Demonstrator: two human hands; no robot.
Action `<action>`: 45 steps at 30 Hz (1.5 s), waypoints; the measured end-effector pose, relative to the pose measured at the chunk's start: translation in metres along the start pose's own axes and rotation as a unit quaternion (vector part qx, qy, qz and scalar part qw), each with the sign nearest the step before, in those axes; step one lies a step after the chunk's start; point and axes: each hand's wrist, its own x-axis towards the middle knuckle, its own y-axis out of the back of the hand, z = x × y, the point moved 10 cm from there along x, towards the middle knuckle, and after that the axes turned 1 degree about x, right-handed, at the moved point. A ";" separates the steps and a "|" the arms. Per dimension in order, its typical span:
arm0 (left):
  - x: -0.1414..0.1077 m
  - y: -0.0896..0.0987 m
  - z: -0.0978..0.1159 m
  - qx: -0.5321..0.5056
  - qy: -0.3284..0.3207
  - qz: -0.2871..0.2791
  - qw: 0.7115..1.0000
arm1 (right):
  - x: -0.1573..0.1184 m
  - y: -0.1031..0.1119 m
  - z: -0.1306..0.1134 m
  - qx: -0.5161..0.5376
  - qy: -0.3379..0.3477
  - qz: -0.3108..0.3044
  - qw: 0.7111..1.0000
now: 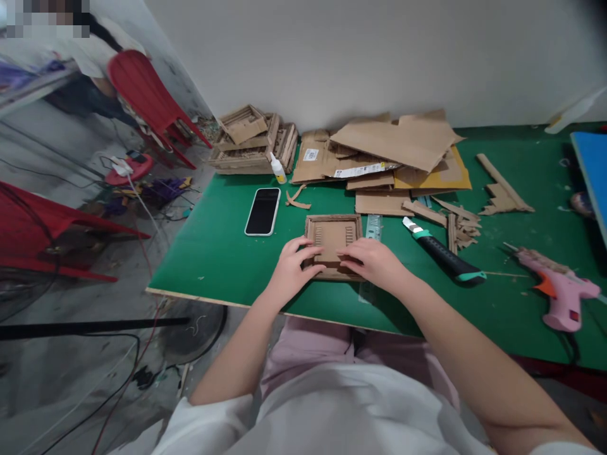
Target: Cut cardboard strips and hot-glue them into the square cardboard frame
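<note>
Judging the cardboard tray (334,236) light, stiff yet crushable, I'd hold its side walls (310,230); it lies on the green surface (208,259), left hand (290,264) and right hand (375,261) touching it, fingers (351,253) bent, grip unclear.

The shallow tray (333,218) there looks like matt, rough-edged cardboard; the glue gun (562,284), smooth plastic; the smartphone screen (263,212), glossy.

Pale wall (303,57) behind green table (213,259)
</note>
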 end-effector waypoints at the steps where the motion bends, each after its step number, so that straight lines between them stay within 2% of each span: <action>1: -0.002 0.005 -0.003 0.001 0.008 0.014 1.000 | -0.001 0.000 0.000 -0.009 0.001 0.001 1.000; 5: -0.018 0.032 -0.021 0.028 0.037 0.109 0.993 | -0.004 -0.001 -0.001 -0.056 0.001 -0.005 0.998; 10: -0.033 0.035 -0.025 0.037 0.025 0.142 0.989 | -0.005 0.002 -0.001 -0.076 -0.022 0.000 0.997; 14: -0.032 0.025 -0.006 0.057 -0.007 0.123 0.991 | -0.004 0.000 0.000 -0.080 -0.029 -0.008 0.996; 19: -0.021 -0.004 0.031 0.114 -0.070 0.017 0.991 | -0.005 -0.003 0.002 -0.083 -0.031 -0.004 0.996; 23: -0.018 -0.018 0.042 0.133 -0.085 -0.030 0.987 | -0.007 0.003 0.001 -0.065 -0.027 -0.001 0.998; 25: -0.017 -0.016 0.039 0.127 -0.079 -0.025 0.988 | -0.010 0.016 0.005 -0.039 -0.046 0.020 0.998; 28: -0.016 -0.003 0.028 0.111 -0.057 0.011 0.992 | -0.018 0.042 0.020 -0.002 -0.102 0.075 0.992; 31: -0.017 0.011 0.016 0.098 -0.040 0.055 0.993 | -0.025 0.053 0.029 0.009 -0.126 0.097 0.987; 36: -0.022 0.020 0.006 0.075 -0.036 0.095 0.992 | -0.021 0.034 0.021 -0.005 -0.088 0.057 0.994; 40: -0.024 0.017 0.005 0.063 -0.038 0.097 0.992 | -0.015 0.020 0.012 -0.051 -0.054 0.031 0.997; 45: -0.025 0.015 0.006 0.050 -0.035 0.103 0.993 | -0.014 0.013 0.012 -0.092 -0.048 0.021 0.994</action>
